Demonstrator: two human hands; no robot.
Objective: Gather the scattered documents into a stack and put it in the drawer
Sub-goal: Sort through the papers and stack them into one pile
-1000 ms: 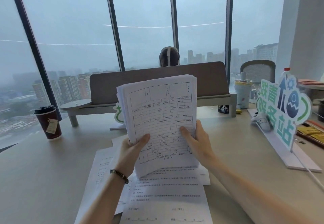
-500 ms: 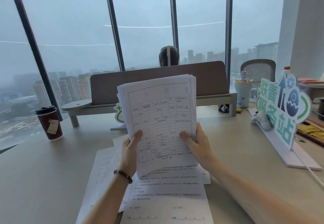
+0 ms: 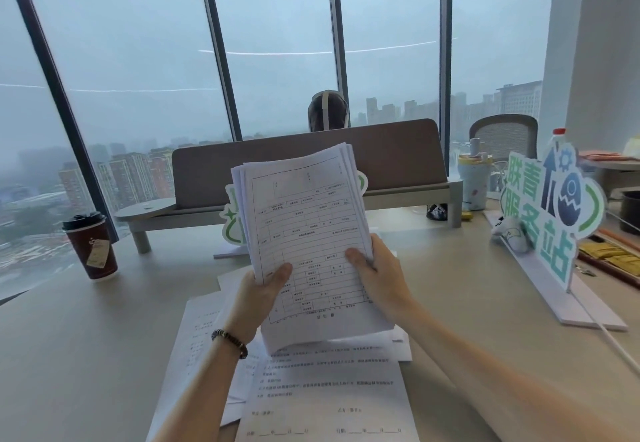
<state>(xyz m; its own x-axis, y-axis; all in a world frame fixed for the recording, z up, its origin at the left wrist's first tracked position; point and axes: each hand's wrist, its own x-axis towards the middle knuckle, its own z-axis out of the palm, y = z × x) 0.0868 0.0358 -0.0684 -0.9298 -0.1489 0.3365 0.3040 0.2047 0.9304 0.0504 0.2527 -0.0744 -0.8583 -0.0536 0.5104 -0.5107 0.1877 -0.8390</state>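
Note:
I hold a thick stack of white printed forms [image 3: 304, 234] upright above the desk, its top tilted slightly to the left. My left hand [image 3: 258, 298], with a bead bracelet at the wrist, grips the stack's lower left edge, thumb on the front sheet. My right hand [image 3: 379, 275] grips the lower right edge, thumb also on the front. Several loose printed sheets [image 3: 325, 393] lie overlapping on the beige desk [image 3: 86, 355] under the stack. No drawer is in view.
A dark red paper coffee cup [image 3: 91, 246] stands at the left. A brown desk divider [image 3: 398, 161] runs across the back, with a person's head behind it. A green and white standing sign [image 3: 550, 213] and a pale tumbler [image 3: 473, 182] are at the right.
The stack has tilted a little to the left. My left thumb has shifted on the front sheet, and both hands keep their grip.

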